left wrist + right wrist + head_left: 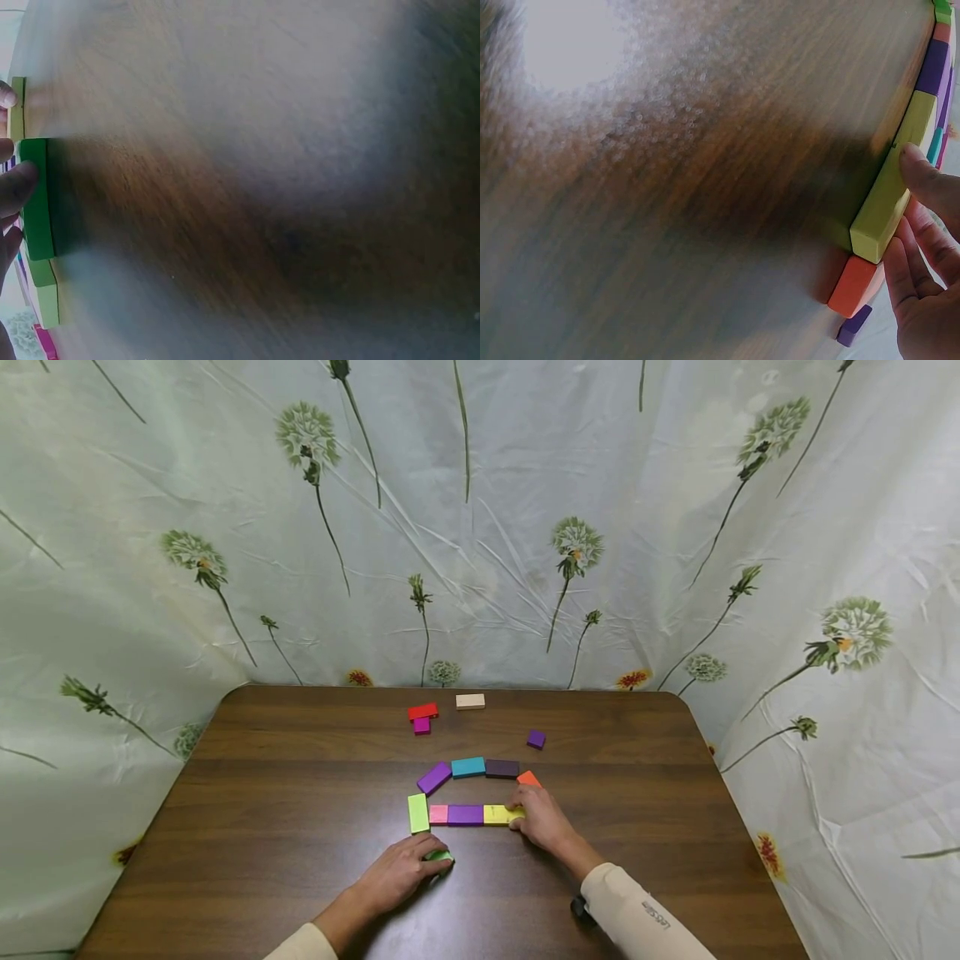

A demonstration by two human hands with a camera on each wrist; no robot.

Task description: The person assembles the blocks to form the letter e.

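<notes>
My left hand [401, 870] pinches a green block [37, 199] just in front of the outline's left corner. At the outline's right end, my right hand [545, 820] holds a yellow block [877, 214] between thumb and fingers, partly hidden by the hand in the head view. Leftward from it run another yellow block [495, 815], a purple block [466, 815] and a pink block [438, 815]. A lime block [417, 813] stands across the left end. Behind lie a violet block [434, 778], a teal block [468, 767], a dark block [502, 769] and an orange block [528, 778].
Toward the back of the brown table [285, 827] lie a red block [423, 712], a magenta block [422, 726] and a cream block [470, 702]. A small purple block [536, 739] sits at the back right. A flowered cloth [495, 610] hangs behind the table.
</notes>
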